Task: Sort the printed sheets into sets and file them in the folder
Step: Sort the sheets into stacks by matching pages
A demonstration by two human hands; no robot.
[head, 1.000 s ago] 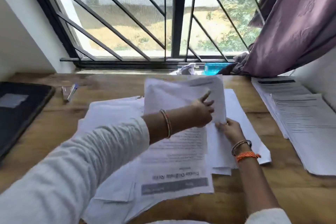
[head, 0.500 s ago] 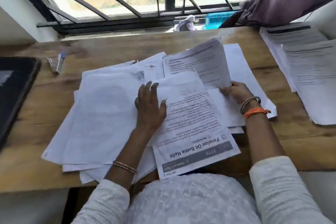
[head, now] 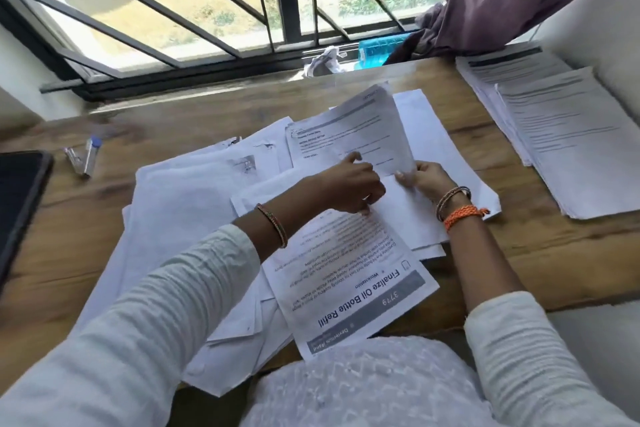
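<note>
While right hand (head: pixel 420 178) pinches lifted printed sheet (head: pixel 363 128), left hand (head: pixel 349 189) curls onto loose white stack (head: pixel 194 204).

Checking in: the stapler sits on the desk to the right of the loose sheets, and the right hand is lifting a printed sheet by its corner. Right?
Not quite. In the head view the stapler lies left of the loose sheets, not right. The rest holds: the right hand pinches a printed sheet by its corner, lifted.

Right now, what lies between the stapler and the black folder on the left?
Only bare wooden desk shows in the head view between the stapler and the black folder; the loose sheets lie on the stapler's other side.
</note>
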